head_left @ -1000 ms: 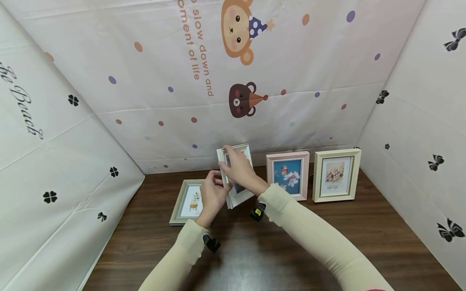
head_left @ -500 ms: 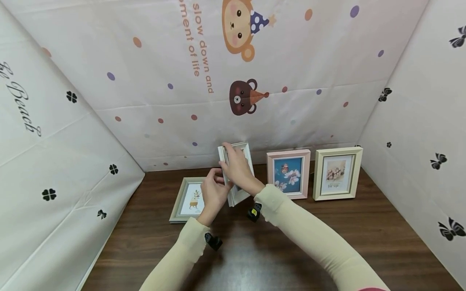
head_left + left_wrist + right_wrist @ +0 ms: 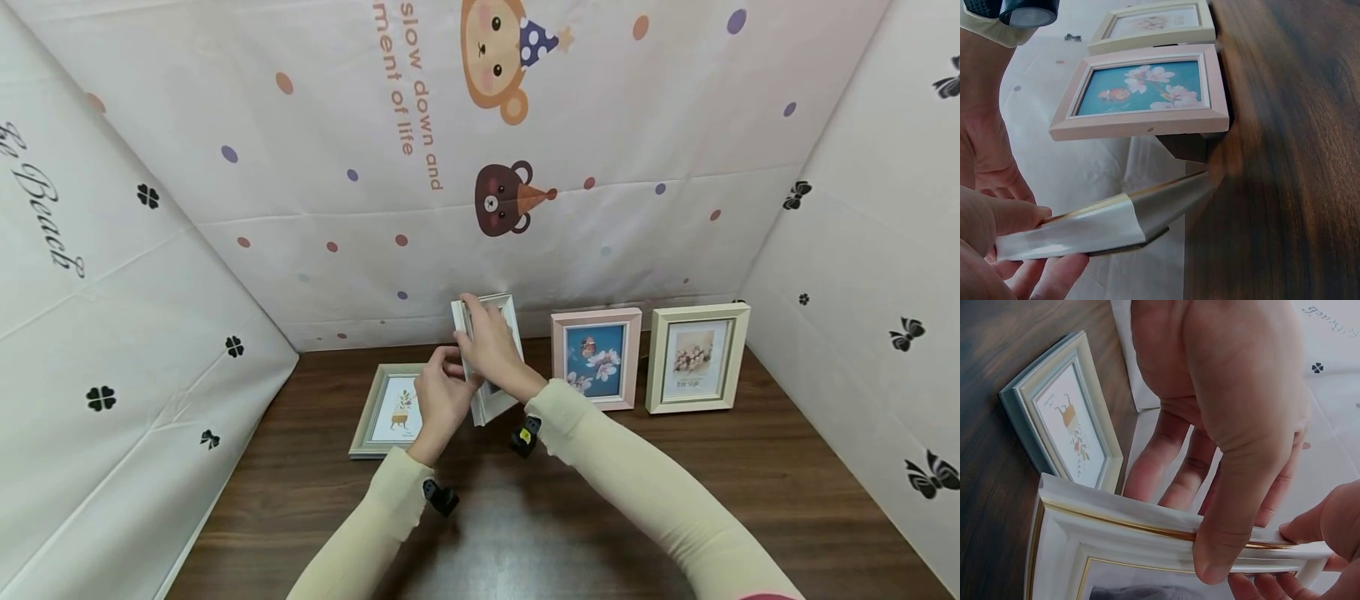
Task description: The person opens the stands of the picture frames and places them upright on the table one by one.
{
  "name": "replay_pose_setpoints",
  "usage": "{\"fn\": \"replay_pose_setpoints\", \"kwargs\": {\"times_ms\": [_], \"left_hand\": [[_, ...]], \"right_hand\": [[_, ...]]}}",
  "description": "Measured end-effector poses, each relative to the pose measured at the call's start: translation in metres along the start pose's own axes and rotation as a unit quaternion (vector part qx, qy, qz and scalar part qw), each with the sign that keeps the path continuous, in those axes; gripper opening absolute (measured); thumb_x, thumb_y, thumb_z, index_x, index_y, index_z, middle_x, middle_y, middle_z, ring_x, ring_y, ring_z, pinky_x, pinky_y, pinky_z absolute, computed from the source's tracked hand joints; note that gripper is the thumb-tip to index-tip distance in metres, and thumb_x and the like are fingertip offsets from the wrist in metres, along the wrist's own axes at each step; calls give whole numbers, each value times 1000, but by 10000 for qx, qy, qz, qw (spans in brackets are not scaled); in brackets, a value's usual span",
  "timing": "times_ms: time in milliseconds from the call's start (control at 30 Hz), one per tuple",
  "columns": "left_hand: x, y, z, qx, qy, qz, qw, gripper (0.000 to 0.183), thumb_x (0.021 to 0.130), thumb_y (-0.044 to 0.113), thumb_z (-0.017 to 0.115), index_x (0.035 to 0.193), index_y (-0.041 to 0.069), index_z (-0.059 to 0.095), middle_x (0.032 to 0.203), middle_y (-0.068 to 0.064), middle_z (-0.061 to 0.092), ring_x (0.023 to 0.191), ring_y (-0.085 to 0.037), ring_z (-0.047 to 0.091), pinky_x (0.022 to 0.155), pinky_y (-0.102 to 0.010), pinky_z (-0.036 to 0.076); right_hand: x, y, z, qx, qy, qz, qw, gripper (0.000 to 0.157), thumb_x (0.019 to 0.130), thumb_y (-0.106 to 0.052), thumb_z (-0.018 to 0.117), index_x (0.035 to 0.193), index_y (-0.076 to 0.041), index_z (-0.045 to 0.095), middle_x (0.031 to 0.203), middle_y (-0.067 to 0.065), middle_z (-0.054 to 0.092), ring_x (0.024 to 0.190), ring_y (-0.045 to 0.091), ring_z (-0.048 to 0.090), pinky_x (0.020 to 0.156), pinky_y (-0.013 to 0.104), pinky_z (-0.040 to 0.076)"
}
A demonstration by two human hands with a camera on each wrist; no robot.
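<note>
In the head view, a white picture frame (image 3: 491,405) stands tilted at the back of the desk, its side edge turned partly toward me. My left hand (image 3: 441,402) grips its left edge. In the right wrist view the left thumb lies on the front and the fingers go behind. My right hand (image 3: 495,346) holds the same frame near its top, covering much of the picture. Gold trim (image 3: 1119,522) runs along its white moulding in the right wrist view. From the left wrist view, the pale edge (image 3: 1079,230) of the frame shows between the fingers.
Left of the hands, a grey-green picture frame (image 3: 390,412) lies face up. To the right stand a pink frame (image 3: 596,358) with a blossom picture and a cream frame (image 3: 697,358). Printed cloth (image 3: 337,275) walls enclose the brown wooden desk (image 3: 600,500).
The head view has shifted slightly, so the frames appear a little higher. Both hands keep their hold on the white picture frame, almost in place.
</note>
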State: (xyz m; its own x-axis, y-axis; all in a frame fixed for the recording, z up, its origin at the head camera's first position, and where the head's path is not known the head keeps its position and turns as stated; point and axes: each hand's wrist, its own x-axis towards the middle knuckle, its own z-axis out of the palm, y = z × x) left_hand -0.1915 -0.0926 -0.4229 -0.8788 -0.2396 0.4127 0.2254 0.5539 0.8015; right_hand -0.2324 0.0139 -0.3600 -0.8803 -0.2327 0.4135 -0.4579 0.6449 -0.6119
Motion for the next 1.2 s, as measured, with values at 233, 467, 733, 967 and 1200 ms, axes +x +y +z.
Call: {"fn": "replay_pose_setpoints", "kwargs": {"times_ms": [233, 467, 733, 967, 1200], "left_hand": [[0, 4, -4, -139, -204, 251, 9994, 38, 78, 18, 89, 110, 8, 70, 77, -3, 74, 62, -16, 70, 60, -34, 58], [0, 1, -11, -776, -485, 479, 9947, 24, 91, 17, 80, 112, 8, 71, 87, -6, 72, 65, -26, 69, 54, -26, 54], [3, -7, -12, -1118, -536, 325, 9918, 16, 99, 16, 69, 111, 5, 73, 86, -9, 74, 68, -34, 67, 54, -22, 51], [0, -9, -9, -1774, -830, -88, 9806, 17, 100, 11, 68, 114, 1, 70, 94, -18, 73, 61, -28, 67, 55, -47, 61], [-3, -12, -6, -1816, -1075, -550, 9759, 17, 101, 11, 67, 115, 2, 70, 94, -14, 72, 60, -12, 64, 55, -43, 61]], "right_hand": [[4, 0, -9, 111, -169, 95, 9998, 60, 97, -11, 70, 152, -8, 47, 125, 22, 64, 103, 37, 64, 80, 49, 54], [3, 6, -21, 354, -387, -4, 9986, 60, 98, -11, 69, 153, -9, 46, 116, 18, 69, 96, 29, 68, 76, 43, 58], [1, 19, -34, 710, -625, -60, 9955, 63, 99, -13, 68, 156, -13, 43, 115, 16, 68, 88, 24, 66, 73, 39, 57], [1, 32, -45, 1134, -722, -53, 9909, 62, 99, -13, 68, 156, -16, 44, 121, 19, 66, 103, 32, 67, 82, 45, 58], [1, 45, -53, 1708, -826, -191, 9816, 60, 98, -10, 67, 155, -17, 46, 118, 18, 67, 100, 30, 67, 84, 44, 58]]}}
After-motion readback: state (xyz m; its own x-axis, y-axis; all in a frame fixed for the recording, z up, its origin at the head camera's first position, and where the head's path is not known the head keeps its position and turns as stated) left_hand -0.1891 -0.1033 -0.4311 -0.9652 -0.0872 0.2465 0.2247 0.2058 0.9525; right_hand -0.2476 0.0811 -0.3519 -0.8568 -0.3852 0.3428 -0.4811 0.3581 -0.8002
